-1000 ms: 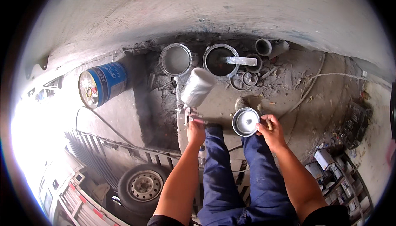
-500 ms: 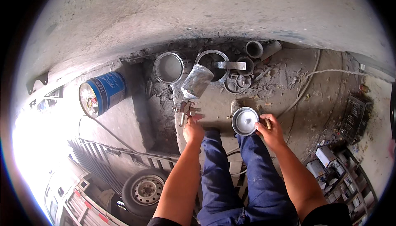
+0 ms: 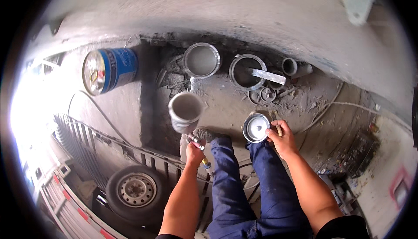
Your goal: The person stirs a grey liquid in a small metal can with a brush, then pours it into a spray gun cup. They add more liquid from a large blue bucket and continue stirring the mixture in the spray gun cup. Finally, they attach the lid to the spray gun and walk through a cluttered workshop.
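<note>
My left hand [image 3: 195,155] is closed around a spray gun [image 3: 196,142], whose grey-smeared cup [image 3: 186,112] has its open mouth turned up. The inside of the cup looks grey. A hose fitting with yellow and blue parts hangs below the gun, beside my left leg. In my right hand [image 3: 284,139], a round silvery cup lid [image 3: 256,128] is pinched at its rim above my right knee. A small tan stick-like piece [image 3: 279,130] sits between the fingers of that hand; its kind is unclear.
Ahead stand a can of grey liquid [image 3: 202,60] and a can [image 3: 238,71] with a flat metal strip [image 3: 270,77] across it. A blue drum [image 3: 117,70] is at left, above a wheel [image 3: 136,190]. Hoses [image 3: 322,116] and a dark crate [image 3: 355,156] lie at right.
My left hand has swung the spray gun from tilted beside the cans to upright, nearer and to the left. My right hand keeps the lid almost in place. The view has shifted.
</note>
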`<state>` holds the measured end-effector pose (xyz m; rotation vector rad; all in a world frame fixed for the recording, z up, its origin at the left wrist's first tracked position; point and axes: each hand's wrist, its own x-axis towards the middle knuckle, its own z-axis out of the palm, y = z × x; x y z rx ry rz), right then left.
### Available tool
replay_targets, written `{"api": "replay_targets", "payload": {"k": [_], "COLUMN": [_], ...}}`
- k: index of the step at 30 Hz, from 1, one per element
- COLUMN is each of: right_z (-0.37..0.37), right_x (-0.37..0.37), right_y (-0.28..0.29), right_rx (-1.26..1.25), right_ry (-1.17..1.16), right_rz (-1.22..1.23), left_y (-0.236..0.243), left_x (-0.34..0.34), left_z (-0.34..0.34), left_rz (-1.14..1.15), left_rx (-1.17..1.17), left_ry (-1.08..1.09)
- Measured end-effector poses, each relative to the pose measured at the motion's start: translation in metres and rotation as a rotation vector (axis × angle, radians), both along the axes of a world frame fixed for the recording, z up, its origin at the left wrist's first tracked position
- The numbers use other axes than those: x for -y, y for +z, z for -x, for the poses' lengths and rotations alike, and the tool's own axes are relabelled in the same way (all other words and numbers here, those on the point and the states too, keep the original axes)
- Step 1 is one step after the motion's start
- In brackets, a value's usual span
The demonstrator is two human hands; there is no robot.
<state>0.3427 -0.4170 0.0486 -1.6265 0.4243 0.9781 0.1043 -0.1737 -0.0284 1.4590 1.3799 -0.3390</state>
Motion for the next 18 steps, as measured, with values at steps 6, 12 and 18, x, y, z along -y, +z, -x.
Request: {"api": "replay_targets", "payload": {"k": [6,12,18], "right_z": [0.012,0.06,0.052], "right_x": [-0.095,-0.285,-0.335], "right_y": [-0.007,0.018,-0.047], "right_rx": [0.133,0.553,0.755], "right_ry": [0.194,0.651,0.904], "right_rz": [0.165,0.017,0.431], "left_y": [-0.001,0.001,0.016], "left_x": [-0.028,-0.054,-0.082], "left_z": [0.082,0.144,0.167], "left_rz": [-0.099,-0.169,-0.078], "left_rx": [0.243,0.251,0.241], "left_ry": [0.476,0.836,0.803]}}
